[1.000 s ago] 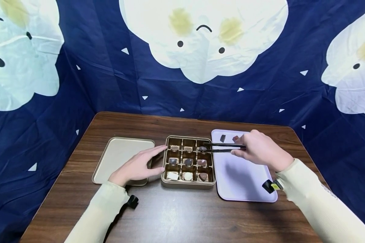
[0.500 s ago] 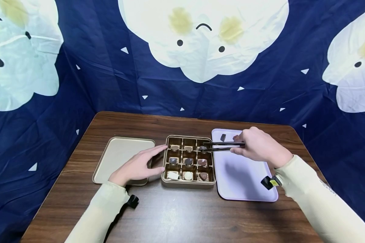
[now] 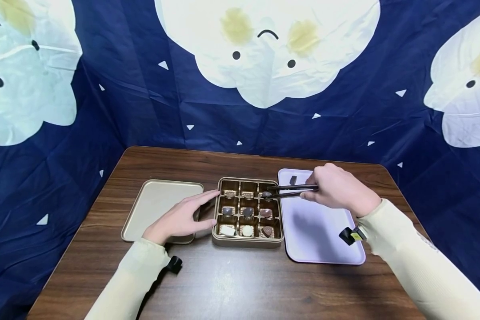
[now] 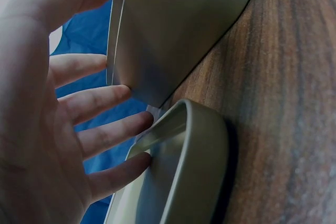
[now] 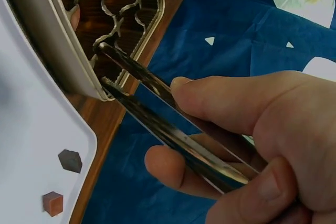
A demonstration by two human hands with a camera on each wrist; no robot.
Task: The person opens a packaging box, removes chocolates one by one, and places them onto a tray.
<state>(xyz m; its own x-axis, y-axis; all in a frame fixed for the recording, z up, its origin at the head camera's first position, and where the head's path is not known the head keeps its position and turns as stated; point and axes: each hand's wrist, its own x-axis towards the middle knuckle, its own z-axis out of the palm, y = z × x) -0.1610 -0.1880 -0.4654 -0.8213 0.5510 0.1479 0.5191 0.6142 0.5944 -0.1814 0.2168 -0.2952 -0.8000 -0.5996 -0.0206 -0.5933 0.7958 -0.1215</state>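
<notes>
My right hand [image 3: 338,189] grips a pair of shiny dark tongs [image 3: 294,191]. Their tips reach into the back right compartment of a gold tin [image 3: 248,243], where a dark chocolate [image 3: 266,194] lies at the lower tip. In the right wrist view the two arms of the tongs [image 5: 173,137] stand apart. My left hand [image 3: 182,218] has its fingers stretched out, with thumb and fingertips at the tin's left side. Dark chocolates, such as this one [image 3: 248,212], fill the middle row. A white piece [image 3: 227,230], a cream one [image 3: 247,231] and a brown one [image 3: 267,231] occupy the front row.
Right of the tin lies a lilac tray [image 3: 316,249], with a dark chocolate [image 5: 70,161] and a reddish-brown one [image 5: 53,203] near its far end. A gold lid [image 3: 144,213] lies left of the tin, partly beneath my left hand. A navy curtain [image 3: 224,129] hangs behind the table.
My right hand has shifted slightly left and away from me, and now covers the reddish-brown chocolate in the head view. The tong tips stay in the back right compartment. My left hand keeps its place.
</notes>
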